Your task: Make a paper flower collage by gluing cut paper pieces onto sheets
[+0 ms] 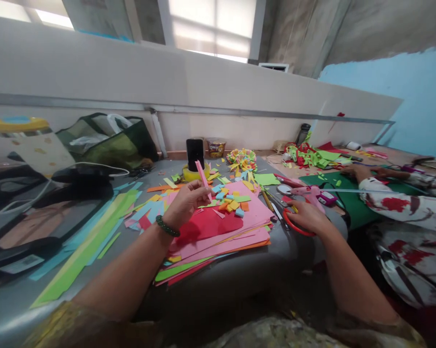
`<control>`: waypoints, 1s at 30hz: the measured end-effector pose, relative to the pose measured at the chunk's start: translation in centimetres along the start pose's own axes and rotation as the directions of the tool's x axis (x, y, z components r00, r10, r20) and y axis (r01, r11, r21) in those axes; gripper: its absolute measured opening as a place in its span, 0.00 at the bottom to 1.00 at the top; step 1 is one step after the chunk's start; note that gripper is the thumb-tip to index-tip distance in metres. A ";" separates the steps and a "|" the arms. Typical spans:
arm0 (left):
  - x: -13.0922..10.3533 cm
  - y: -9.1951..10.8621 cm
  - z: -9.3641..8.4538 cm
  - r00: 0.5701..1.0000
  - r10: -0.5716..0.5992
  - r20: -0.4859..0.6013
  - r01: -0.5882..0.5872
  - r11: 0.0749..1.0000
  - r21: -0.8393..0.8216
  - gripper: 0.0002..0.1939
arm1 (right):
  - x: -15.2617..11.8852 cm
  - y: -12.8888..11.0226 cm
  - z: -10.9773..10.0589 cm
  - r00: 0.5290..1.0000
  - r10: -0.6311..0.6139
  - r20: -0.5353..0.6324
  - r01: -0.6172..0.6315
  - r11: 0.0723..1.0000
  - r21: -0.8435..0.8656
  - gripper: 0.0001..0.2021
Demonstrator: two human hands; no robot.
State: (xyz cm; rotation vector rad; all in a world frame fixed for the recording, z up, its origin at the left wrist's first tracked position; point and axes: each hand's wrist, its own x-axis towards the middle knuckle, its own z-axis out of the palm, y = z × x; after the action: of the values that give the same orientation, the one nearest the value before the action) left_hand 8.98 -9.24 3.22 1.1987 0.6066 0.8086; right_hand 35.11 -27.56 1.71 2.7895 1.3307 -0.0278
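The left hand (pixel 189 198) pinches the pink strip (pixel 203 179) above the paper stack (pixel 218 247), long axis steep, top leaning left. The right hand (pixel 304 216), well right, touches the red-handled scissors (pixel 293 228); grip closure indeterminable.

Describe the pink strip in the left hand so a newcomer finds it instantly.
On the grey table, find the upright black phone. Just below it in the view, the left hand, with a dark green bracelet behind it, pinches a narrow pink strip. Unlike the pink sheets lying flat nearby, this strip is held up at a slant.
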 end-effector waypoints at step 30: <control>1.1 -1.0 -1.0 0.999 -0.027 -0.024 0.028 0.999 0.021 0.19 | -2.1 -16.2 -1.7 0.756 -0.654 -0.010 0.651 0.754 -0.085 0.13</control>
State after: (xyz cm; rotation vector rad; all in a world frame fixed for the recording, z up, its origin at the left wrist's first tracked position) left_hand 9.11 -7.93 1.99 1.1995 0.6514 0.7959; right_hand 21.21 -18.94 2.90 2.1178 2.1921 0.0509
